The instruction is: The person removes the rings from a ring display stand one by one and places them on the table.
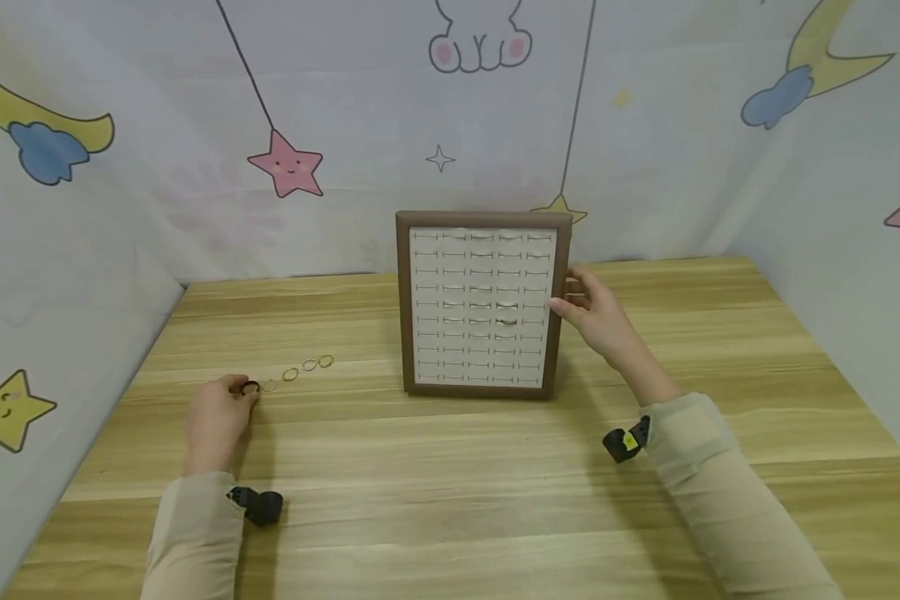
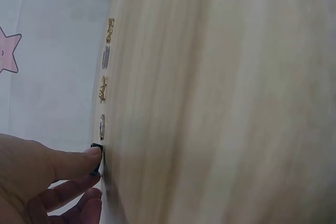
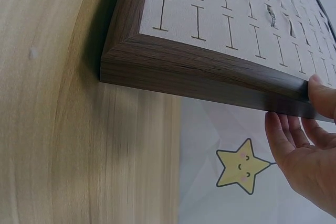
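Note:
A brown-framed ring display board (image 1: 402,308) stands propped upright at the middle of the wooden table (image 1: 450,483), its white face cut with rows of slots. Two rings (image 1: 507,321) sit in slots right of centre, and one ring (image 3: 271,14) shows in the right wrist view. My right hand (image 1: 566,296) grips the frame's right edge (image 3: 199,77), thumb (image 3: 323,95) in front and fingers (image 3: 283,140) behind. At the left, my left hand (image 1: 242,392) pinches a black ring (image 1: 250,388) on the table; the thumb (image 2: 79,158) presses on this ring (image 2: 96,148).
Several thin gold and silver rings (image 1: 300,371) lie in a slanted row from the black ring toward the board, and the left wrist view shows this row (image 2: 103,77) as well. Printed cloth walls close in the table at the back and both sides.

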A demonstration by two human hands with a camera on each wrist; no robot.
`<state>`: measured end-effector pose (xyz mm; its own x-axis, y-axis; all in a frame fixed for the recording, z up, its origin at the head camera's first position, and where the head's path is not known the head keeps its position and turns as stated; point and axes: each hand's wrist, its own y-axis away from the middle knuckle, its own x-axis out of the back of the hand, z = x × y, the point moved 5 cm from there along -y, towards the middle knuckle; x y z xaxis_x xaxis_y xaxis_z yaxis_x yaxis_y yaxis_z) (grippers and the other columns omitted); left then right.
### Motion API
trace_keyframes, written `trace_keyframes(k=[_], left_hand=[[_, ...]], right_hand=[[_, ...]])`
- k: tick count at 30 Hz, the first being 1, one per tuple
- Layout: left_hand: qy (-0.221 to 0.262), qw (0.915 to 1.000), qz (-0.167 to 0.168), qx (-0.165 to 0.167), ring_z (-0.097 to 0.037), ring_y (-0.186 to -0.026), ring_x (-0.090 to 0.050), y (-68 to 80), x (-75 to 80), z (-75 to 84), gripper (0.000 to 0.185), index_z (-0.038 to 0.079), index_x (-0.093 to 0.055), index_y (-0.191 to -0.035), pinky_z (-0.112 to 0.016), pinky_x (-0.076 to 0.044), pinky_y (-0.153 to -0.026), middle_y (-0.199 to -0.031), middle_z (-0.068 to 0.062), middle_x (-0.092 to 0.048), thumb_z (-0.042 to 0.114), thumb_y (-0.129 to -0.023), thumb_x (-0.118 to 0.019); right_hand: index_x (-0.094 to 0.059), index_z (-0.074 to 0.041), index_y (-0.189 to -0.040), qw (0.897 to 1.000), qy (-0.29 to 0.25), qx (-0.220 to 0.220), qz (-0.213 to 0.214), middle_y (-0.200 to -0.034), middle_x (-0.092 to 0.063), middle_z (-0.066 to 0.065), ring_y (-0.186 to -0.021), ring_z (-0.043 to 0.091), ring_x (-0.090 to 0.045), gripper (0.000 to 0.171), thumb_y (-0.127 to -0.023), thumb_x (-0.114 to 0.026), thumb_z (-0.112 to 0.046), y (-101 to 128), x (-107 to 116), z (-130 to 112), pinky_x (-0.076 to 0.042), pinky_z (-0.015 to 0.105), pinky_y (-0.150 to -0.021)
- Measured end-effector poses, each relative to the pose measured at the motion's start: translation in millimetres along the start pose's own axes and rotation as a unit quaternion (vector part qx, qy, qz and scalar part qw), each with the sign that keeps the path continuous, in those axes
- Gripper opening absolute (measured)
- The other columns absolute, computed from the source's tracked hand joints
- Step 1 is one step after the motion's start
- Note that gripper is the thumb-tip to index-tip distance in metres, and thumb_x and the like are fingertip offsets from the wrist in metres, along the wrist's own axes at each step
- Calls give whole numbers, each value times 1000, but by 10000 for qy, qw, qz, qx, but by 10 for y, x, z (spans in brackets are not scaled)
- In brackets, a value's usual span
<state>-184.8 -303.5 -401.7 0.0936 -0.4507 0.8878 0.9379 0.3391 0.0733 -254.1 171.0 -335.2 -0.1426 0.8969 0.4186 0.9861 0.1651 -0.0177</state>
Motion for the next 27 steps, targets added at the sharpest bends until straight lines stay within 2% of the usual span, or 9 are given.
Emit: trace_keyframes(k=[7,13,20,23,27], left_hand=[[-37,10000,-28,20,-48,-114,-53,5,-6,8,37,-5,-54,-128,-55,-47,-85,-126,-30,-57,12,-95,-56],[-61,9998,-181,8,-48,-116,-51,-23,-12,11,41,-6,-50,-131,-56,-47,-87,-128,-31,-54,11,-95,-54],[-4,9993,-333,140,-47,-118,-51,-38,-16,17,47,-5,-43,-138,-52,-49,-82,-135,-30,-49,13,-96,-50],[85,9993,-344,141,-48,-120,-48,-42,4,67,49,-4,-39,-141,-52,-48,-82,-138,-30,-46,15,-97,-48],[349,9992,-165,51,-46,-120,-49,-34,39,210,51,-4,-38,-142,-53,-46,-87,-139,-29,-46,14,-96,-48]], right_hand=[[-21,4,-148,10000,-3,-7,-14,-142,-39,31,-133,44,-41,62,-98,-53,-13,-6,1,0,-37,52,-109],[-20,4,-148,10000,-20,-17,-37,-142,-38,31,-133,44,-40,62,-98,-53,-12,-6,2,8,-37,52,-110],[-19,3,-149,10000,-40,-41,-50,-144,-37,30,-134,44,-40,64,-98,-54,-13,11,1,-8,-37,53,-110],[-18,3,-150,10000,-53,-44,-57,-144,-37,30,-134,44,-40,65,-98,-54,-13,13,1,-10,-37,53,-110],[-19,3,-149,10000,-67,-41,-42,-143,-38,30,-134,44,-40,64,-98,-53,-13,11,-1,-6,-37,53,-110]])
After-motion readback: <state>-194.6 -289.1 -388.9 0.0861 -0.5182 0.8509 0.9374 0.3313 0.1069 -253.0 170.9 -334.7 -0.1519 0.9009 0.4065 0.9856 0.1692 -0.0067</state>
